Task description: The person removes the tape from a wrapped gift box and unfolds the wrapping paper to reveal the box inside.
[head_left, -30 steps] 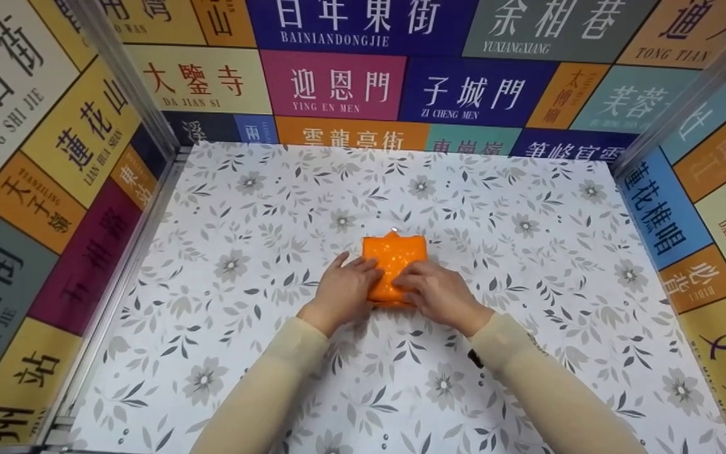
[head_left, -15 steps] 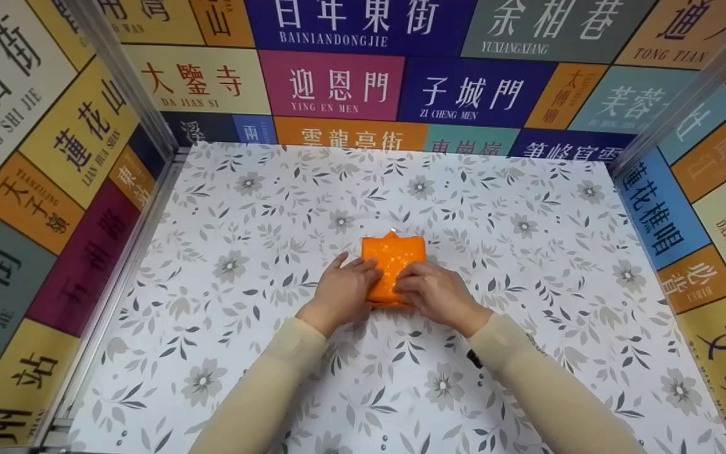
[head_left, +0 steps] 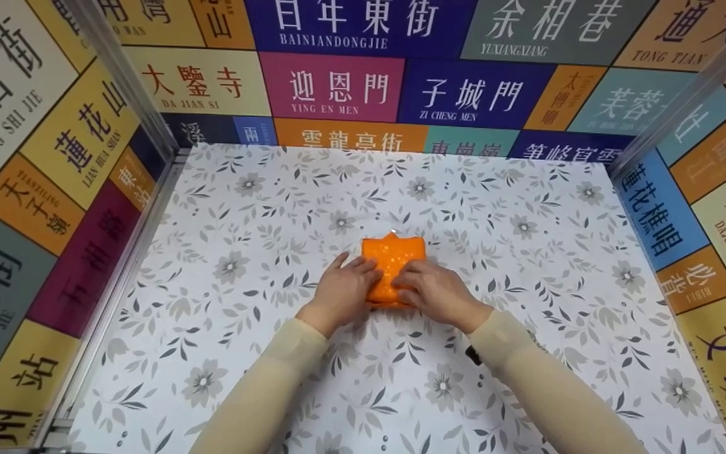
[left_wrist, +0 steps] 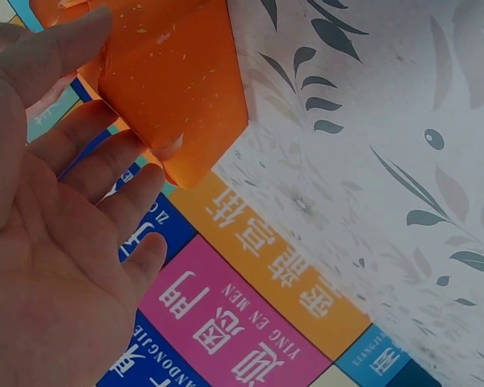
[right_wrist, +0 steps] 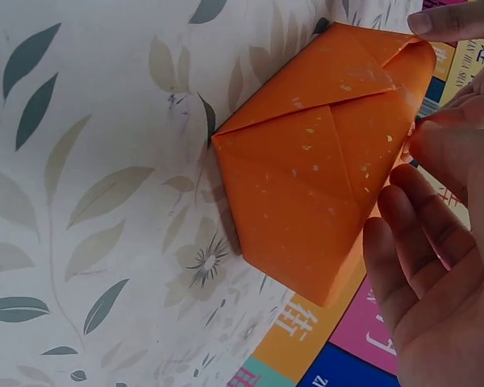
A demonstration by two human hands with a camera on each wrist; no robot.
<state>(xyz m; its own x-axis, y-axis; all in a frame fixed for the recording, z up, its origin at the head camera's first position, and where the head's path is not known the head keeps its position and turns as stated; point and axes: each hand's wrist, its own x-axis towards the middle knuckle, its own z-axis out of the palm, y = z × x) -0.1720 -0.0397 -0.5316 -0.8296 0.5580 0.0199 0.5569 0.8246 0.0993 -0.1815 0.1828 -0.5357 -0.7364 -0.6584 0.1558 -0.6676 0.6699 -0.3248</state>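
Note:
A small parcel wrapped in shiny orange paper with pale flecks [head_left: 394, 252] lies on the tabletop, both hands on it. My left hand [head_left: 345, 291] rests on its left part, fingertips on top; in the left wrist view its fingers [left_wrist: 129, 201] lie fairly straight along the parcel's edge, thumb beside the near end. My right hand [head_left: 437, 289] touches the right part with lightly bent fingers. The right wrist view shows the parcel's folded end flaps [right_wrist: 306, 153], with right-hand fingertips along the upper edge. A small paper point sticks out at the far edge.
A white cloth or sheet with grey flowers and leaves [head_left: 312, 208] covers the table. Panels with coloured street-name blocks [head_left: 331, 85] stand at the back and both sides, with metal frame posts [head_left: 130, 75] at the corners.
The right hand's fingers shift very slightly on the parcel. The left hand and the parcel stay in place.

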